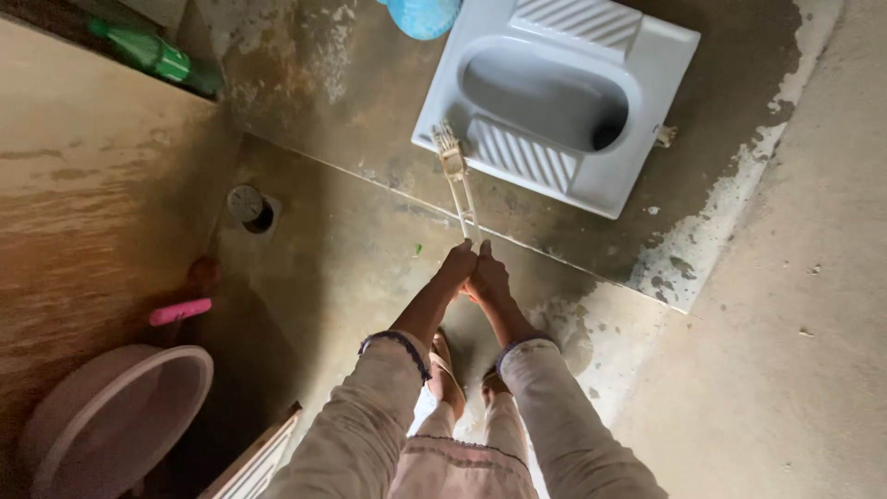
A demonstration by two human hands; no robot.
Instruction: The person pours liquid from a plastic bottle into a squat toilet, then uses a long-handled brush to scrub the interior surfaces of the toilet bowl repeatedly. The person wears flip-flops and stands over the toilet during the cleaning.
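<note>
Both hands meet on the thin handle of a long brush: the left hand and the right hand are clenched around its lower end, pressed side by side. The handle is pale, slim and straight; its bristled head rests at the near corner of the squat pan, touching the ribbed footrest.

The pan is glossy white ceramic, roughly rectangular with rounded corners, an oval bowl sunk in the middle (dark at the drain end) and grooved treads on either side. It sits on a raised step of rough, stained concrete, blotched dark and pale where the surface has worn.

Lower down the floor is the same mottled cement, with a small round drain set in it. A smooth round plastic basin stands at the lower left; what it holds cannot be made out. Above it lies a pink handle. A green bottle lies at the upper left, and a blue round vessel shows at the top edge.
</note>
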